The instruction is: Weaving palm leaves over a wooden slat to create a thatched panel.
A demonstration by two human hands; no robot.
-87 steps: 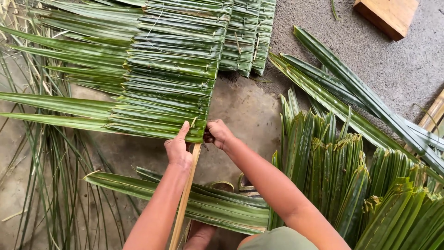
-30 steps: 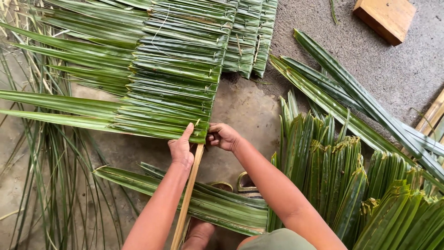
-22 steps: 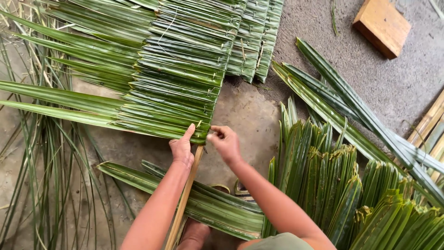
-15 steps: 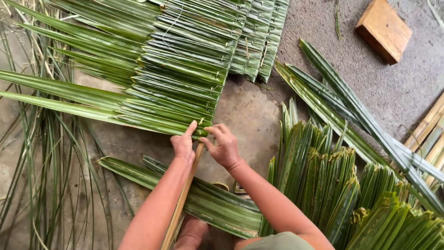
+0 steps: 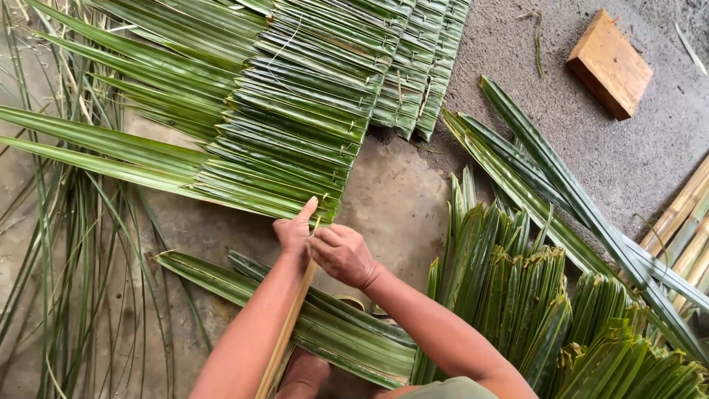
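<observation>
Head view: at frame centre the left hand [image 5: 295, 230] presses its thumb on the near edge of the green folded palm-leaf panel [image 5: 295, 140], which fills the upper left. The right hand [image 5: 342, 255] has moved in from the panel's right edge, fingers now curled around the thin bamboo slat [image 5: 284, 336]. 1 wooden block [image 5: 609, 64] lies upper right.

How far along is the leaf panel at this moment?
Done: a long row of folded leaves is already lined up on the bamboo slat. In hand: left hand and right hand meet at the nearest leaf's edge. Left: a pile of folded leaves waits alongside.
</observation>
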